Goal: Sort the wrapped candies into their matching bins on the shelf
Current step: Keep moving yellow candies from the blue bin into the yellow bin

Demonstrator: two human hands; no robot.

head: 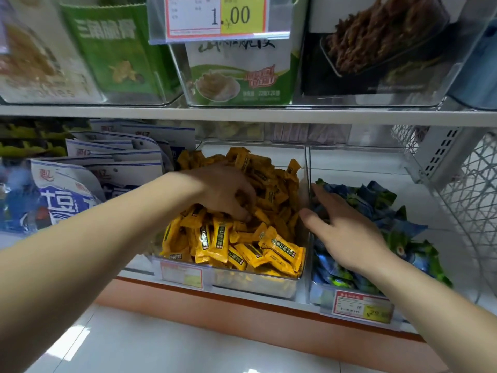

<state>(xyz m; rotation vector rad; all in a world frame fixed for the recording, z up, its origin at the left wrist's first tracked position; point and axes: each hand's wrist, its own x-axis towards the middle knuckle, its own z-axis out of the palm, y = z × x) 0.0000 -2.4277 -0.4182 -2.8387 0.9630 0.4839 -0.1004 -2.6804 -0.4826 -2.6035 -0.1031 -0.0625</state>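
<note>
Left of the clear divider (307, 184), your left hand (217, 189) dips into the yellow candies (269, 249), fingers curled down among them. You cannot tell whether that grip holds a piece. The yellow heap rises near the divider's top edge. Right of the divider, your right hand (349, 235) lies over the blue-green candies (376, 200), its grip wide, fingers straight, thumb just beside the divider. Bare bin floor shows beyond that lower pile.
</note>
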